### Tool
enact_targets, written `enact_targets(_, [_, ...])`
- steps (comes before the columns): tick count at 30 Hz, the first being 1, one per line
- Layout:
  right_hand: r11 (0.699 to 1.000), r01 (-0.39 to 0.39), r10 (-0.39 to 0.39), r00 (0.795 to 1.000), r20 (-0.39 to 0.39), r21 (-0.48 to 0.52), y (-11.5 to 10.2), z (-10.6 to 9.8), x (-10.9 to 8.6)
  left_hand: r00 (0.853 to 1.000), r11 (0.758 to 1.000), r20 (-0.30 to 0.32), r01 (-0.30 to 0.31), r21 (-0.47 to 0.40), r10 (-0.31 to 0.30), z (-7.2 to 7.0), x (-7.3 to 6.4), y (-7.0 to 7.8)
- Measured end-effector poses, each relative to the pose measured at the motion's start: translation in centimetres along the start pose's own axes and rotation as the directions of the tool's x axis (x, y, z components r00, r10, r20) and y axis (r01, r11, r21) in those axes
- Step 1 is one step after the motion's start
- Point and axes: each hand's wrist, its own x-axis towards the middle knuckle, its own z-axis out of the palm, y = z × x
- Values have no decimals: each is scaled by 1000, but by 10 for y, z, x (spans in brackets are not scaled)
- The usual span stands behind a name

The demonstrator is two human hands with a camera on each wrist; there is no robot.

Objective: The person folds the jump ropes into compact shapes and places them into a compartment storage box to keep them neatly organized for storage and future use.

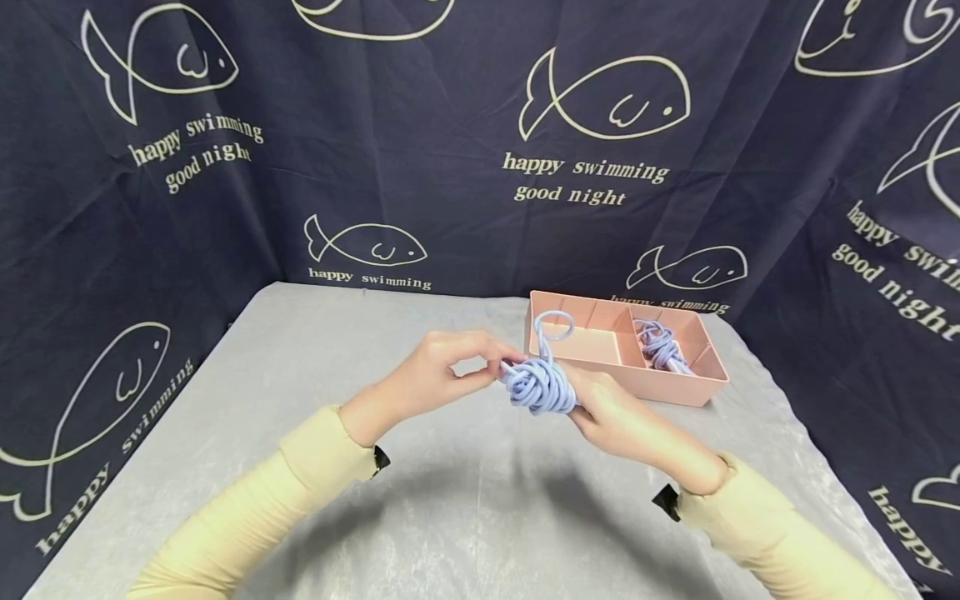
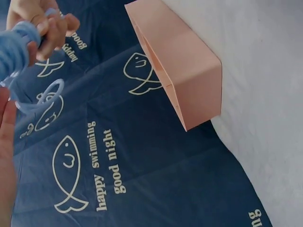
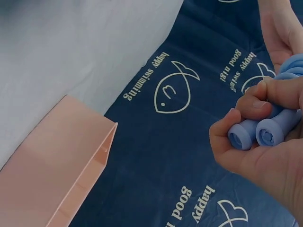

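A light-blue jump rope (image 1: 540, 386), its cord wound in a thick bundle round its handles, is held up above the table between both hands. My right hand (image 1: 611, 408) grips the two handles (image 3: 270, 132), whose round hollow ends show side by side in the right wrist view. With thumb and fingertips my left hand (image 1: 442, 371) pinches the other end of the bundle; exactly which part is too small to tell. A loose loop of cord (image 1: 557, 326) sticks up from the bundle. In the left wrist view only a strip of the left hand (image 2: 6, 156) shows.
Behind the right hand, a pink box (image 1: 637, 386) with a divider stands on the grey cloth-covered table (image 1: 420, 517). Its right compartment holds another wound blue rope (image 1: 660, 346). A dark-blue curtain (image 1: 450, 150) with fish drawings hangs round the back and sides.
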Motion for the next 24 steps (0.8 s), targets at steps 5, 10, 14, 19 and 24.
enact_targets(5, [1000, 10, -10, 999, -43, -11, -4, -3, 2, 995, 998, -102, 8, -57, -13, 7, -2, 3])
enact_targets(10, [999, 13, -14, 999, -43, -39, -5, -3, 2, 985, 982, -143, 70, -178, -97, 15, -1, 6])
enact_targets(14, [998, 14, -15, 1000, -15, -58, -5, -2, 1, 986, 979, -100, 118, -168, -136, 15, -2, 6])
enact_targets(19, [994, 34, -31, 999, 28, -99, -3, -3, 0, 979, 973, 80, 195, -121, -186, 2, -2, 9])
enact_targets(24, [995, 45, -35, 994, 107, -89, -4, -5, -1, 966, 984, 213, 166, -72, -147, -9, -2, 11])
